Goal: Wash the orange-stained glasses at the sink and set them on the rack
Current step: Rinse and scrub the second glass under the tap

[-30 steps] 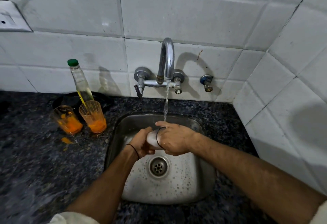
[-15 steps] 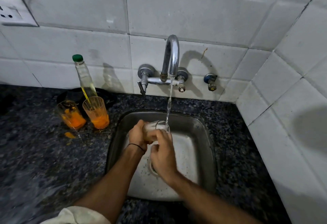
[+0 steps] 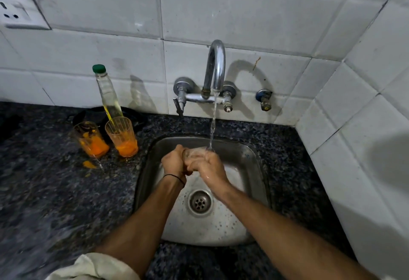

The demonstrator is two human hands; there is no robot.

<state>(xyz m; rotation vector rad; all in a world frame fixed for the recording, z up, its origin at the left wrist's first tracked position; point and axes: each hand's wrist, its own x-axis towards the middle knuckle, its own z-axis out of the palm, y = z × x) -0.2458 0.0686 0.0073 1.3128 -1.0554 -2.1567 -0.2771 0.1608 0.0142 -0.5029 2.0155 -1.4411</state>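
A clear glass [image 3: 195, 154] lies tilted over the steel sink [image 3: 250, 158], under the water stream running from the tap [image 3: 215, 67]. My left hand [image 3: 173, 163] grips its base end. My right hand [image 3: 209, 166] wraps around its mouth end, where the water lands; how its fingers lie on the rim is hidden. Two orange-stained glasses stand on the dark counter left of the sink, one [image 3: 91, 139] further left and one [image 3: 122, 137] nearer the sink. No rack is in view.
A clear bottle with a green cap [image 3: 107, 94] stands behind the stained glasses, by a dark round object. An orange spill [image 3: 88, 164] lies on the granite counter [image 3: 55, 191]. A wall socket [image 3: 17, 12] sits top left. Tiled walls close the back and right.
My right hand has moved from below the glass up onto its mouth end. The glass has stayed under the stream while both hands shifted a little lower in the sink.
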